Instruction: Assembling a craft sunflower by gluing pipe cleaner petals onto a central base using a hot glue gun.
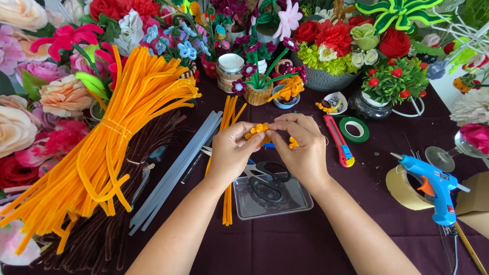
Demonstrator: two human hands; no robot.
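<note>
Both hands meet above the table's middle. My left hand [232,150] and my right hand [300,145] pinch a small orange pipe-cleaner flower piece [260,130] between their fingertips. More orange fuzz [293,143] shows inside the right palm. Below the hands lie black-handled scissors [267,183] on a clear plastic tray [300,203]. A few loose orange pipe cleaners [227,203] run under my left hand.
A big tied bundle of orange pipe cleaners [117,137] lies left, over dark brown ones [102,239]. Grey sticks [175,170], a red box cutter [338,140], green tape [355,129], a blue glue gun [433,186] and a tape roll [402,188] surround. Artificial flowers in pots [331,51] line the back.
</note>
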